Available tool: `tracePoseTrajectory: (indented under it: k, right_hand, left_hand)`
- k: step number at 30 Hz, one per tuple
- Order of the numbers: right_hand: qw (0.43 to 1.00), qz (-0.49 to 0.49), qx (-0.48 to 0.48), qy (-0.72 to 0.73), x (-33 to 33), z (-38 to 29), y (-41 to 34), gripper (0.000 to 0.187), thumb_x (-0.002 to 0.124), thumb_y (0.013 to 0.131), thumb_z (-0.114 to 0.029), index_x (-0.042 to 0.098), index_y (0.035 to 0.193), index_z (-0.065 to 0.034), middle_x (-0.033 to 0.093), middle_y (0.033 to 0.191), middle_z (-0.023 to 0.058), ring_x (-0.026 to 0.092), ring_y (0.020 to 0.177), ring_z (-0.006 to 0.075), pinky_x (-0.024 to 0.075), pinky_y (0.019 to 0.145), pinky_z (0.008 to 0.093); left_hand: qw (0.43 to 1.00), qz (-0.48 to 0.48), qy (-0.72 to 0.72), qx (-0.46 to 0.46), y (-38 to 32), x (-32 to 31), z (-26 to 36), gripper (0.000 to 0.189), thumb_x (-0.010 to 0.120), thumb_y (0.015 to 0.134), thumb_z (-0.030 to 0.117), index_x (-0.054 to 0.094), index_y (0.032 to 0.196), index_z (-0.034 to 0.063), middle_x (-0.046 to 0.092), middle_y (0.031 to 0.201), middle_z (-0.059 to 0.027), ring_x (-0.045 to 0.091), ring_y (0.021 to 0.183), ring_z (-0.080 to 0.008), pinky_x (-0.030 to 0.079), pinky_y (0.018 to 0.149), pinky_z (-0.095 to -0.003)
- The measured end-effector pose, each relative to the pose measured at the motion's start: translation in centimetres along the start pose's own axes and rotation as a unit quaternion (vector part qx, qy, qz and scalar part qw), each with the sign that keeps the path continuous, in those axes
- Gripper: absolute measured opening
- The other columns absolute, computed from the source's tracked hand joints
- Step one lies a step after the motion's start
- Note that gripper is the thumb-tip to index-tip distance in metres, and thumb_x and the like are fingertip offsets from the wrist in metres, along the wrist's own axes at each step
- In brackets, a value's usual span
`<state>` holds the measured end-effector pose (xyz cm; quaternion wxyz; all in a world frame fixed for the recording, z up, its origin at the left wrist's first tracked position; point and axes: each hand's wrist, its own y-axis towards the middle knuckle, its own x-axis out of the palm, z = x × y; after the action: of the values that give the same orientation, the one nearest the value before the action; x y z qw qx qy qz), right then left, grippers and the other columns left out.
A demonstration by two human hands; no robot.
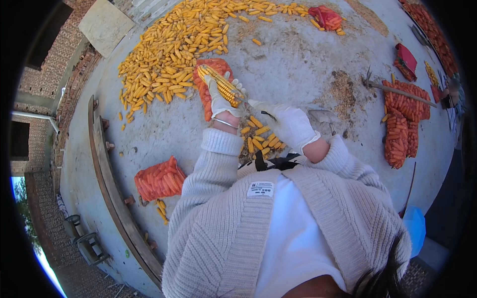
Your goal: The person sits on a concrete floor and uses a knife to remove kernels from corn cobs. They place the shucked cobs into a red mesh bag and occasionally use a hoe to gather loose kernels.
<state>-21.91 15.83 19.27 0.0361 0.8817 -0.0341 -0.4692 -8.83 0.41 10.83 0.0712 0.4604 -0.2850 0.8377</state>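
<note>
An ear of yellow corn (223,85) lies tilted in my gloved left hand (220,97), its husk-free kernels facing up. My right hand (288,121), in a whitish glove, grips a thin pointed tool with a dark handle (269,114); the tool's metal tip is at the lower end of the ear. Behind my left hand stands a red mesh bag of corn (203,89). Loose corn ears (261,138) lie on the ground below and between my hands, close to my lap.
A large heap of corn ears (167,56) spreads at the upper left. Filled mesh bags lie at the left (160,178) and right (397,138). A long-handled tool (400,91) rests across the right bags. A long wooden beam (111,178) runs along the left. Another person (452,93) is at the far right.
</note>
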Motion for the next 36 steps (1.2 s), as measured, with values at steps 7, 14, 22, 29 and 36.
tracePoseTrajectory:
  k: [7, 14, 22, 29, 36]
  right_hand:
    - [0.994, 0.107, 0.019, -0.007, 0.7, 1.2, 0.0, 0.039, 0.057, 0.089, -0.015, 0.059, 0.128, -0.0209, 0.067, 0.104, 0.0159, 0.064, 0.089, 0.0345, 0.053, 0.071, 0.0414]
    - [0.999, 0.005, -0.018, 0.043, -0.9, 0.4, -0.6, 0.037, 0.058, 0.09, -0.017, 0.06, 0.126, -0.0224, 0.066, 0.109, 0.0134, 0.064, 0.095, 0.033, 0.052, 0.078, 0.0409]
    - [0.999, -0.003, -0.026, 0.046, -0.1, 0.6, -0.5, 0.036, 0.056, 0.091, -0.019, 0.059, 0.127, -0.0207, 0.066, 0.108, 0.0138, 0.064, 0.093, 0.0335, 0.0517, 0.077, 0.0418]
    - [0.997, 0.029, -0.019, 0.063, 1.8, 0.7, -0.3, 0.036, 0.055, 0.091, -0.018, 0.058, 0.127, -0.0187, 0.066, 0.106, 0.015, 0.064, 0.091, 0.0345, 0.0516, 0.075, 0.043]
    - [0.99, 0.082, 0.03, 0.113, 3.9, 0.2, 0.9, 0.035, 0.055, 0.091, -0.014, 0.059, 0.126, -0.0174, 0.065, 0.11, 0.0157, 0.064, 0.093, 0.0357, 0.0517, 0.078, 0.041]
  left_hand:
    - [0.998, 0.059, 0.002, 0.038, -0.2, 0.6, -0.8, 0.066, 0.047, 0.09, 0.064, 0.055, 0.128, 0.0108, 0.059, 0.104, -0.0076, 0.058, 0.09, -0.0208, 0.051, 0.079, -0.0377]
    - [0.998, -0.061, 0.0, 0.005, -0.8, 0.1, -0.4, 0.065, 0.046, 0.09, 0.063, 0.055, 0.128, 0.0103, 0.062, 0.092, -0.0067, 0.06, 0.08, -0.0204, 0.053, 0.069, -0.0351]
    - [0.995, -0.078, 0.057, 0.017, -1.4, 0.6, -0.5, 0.067, 0.045, 0.09, 0.063, 0.053, 0.129, 0.0091, 0.061, 0.085, -0.0064, 0.06, 0.073, -0.0201, 0.053, 0.063, -0.0341]
    - [0.999, -0.048, 0.012, 0.015, -0.6, 0.3, -1.0, 0.07, 0.047, 0.087, 0.068, 0.056, 0.123, 0.008, 0.059, 0.086, -0.0055, 0.058, 0.072, -0.0193, 0.052, 0.063, -0.0329]
    - [0.997, 0.035, -0.049, 0.043, -0.4, 1.0, -2.3, 0.067, 0.047, 0.088, 0.067, 0.055, 0.12, 0.0078, 0.061, 0.089, -0.0077, 0.058, 0.075, -0.0205, 0.052, 0.065, -0.0358]
